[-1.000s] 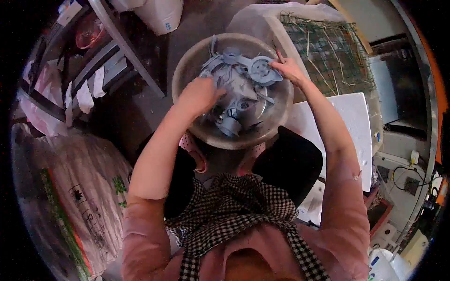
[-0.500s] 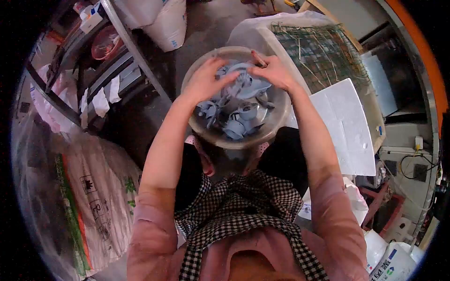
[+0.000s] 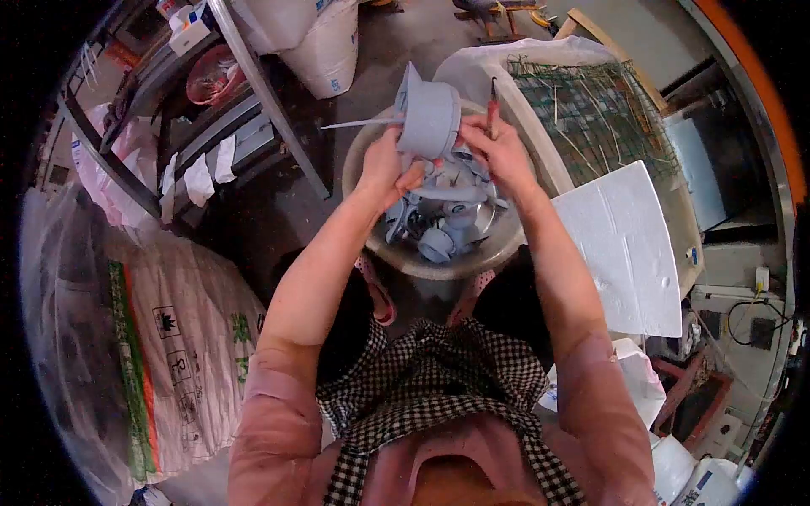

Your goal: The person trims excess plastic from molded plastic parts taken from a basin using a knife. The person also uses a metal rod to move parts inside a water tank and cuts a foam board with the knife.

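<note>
My left hand (image 3: 387,171) is closed on a grey molded plastic part (image 3: 430,118), a short round collar with a flared rim and a thin rod sticking out to the left. It is held up over the far side of a wide basin (image 3: 359,181). In my right hand (image 3: 504,158) is a slim red-handled tool (image 3: 493,114), its narrow dark tip pointing up and away. Fingertips of that hand are close to the collar's right edge; whether they touch it I cannot tell. More grey plastic pieces (image 3: 436,244) lie jumbled in the basin beneath both hands.
A metal rack (image 3: 270,110) stands at left, with a pink basket (image 3: 215,74) on it. White sacks (image 3: 329,63) are behind. On the right, a large pale tub (image 3: 531,126) bears green mesh (image 3: 591,110) and a white foam sheet (image 3: 620,244). A printed woven sack (image 3: 181,337) lies lower left.
The grey collar has come up out of the basin in my left hand and is now above the rim. My right hand has turned so the red-handled tool points upward. The view has shifted slightly.
</note>
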`<state>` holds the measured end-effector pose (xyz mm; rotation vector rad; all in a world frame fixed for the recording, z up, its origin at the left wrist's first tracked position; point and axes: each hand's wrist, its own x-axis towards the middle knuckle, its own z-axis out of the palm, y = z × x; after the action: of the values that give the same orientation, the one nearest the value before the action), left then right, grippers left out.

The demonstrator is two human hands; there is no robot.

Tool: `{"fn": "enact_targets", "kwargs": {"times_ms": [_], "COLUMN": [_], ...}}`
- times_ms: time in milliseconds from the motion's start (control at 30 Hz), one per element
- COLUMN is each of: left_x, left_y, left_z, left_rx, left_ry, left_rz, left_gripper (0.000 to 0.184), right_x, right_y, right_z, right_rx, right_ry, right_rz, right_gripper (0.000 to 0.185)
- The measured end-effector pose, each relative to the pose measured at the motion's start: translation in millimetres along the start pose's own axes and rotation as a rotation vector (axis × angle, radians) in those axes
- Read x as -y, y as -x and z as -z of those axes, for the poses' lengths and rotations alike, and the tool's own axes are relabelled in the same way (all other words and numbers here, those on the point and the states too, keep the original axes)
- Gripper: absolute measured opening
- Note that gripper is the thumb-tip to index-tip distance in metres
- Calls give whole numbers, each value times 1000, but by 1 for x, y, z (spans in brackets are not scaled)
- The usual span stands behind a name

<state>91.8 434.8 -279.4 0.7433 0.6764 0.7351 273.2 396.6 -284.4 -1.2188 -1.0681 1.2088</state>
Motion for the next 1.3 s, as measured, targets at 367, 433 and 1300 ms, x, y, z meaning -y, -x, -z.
{"fn": "enact_targets", "kwargs": {"times_ms": [367, 433, 1300], "left_x": [10, 12, 3], "left_y": [8, 6, 18], "left_z": [-18, -14, -21], "left_rx": [-160, -156, -43], "left_ry": [-462, -468, -445], "left_rz": [-89, -79, -186], "left_gripper": [59, 58, 40], "right_x": [-1, -13, -2], "right_y": [-4, -13, 9], "right_z": [-9, 6, -11], "right_rx": [31, 29, -116], "right_ry": [-198, -18, 1106], "right_rz": [-26, 43, 784], "right_gripper": [28, 30, 31]}}
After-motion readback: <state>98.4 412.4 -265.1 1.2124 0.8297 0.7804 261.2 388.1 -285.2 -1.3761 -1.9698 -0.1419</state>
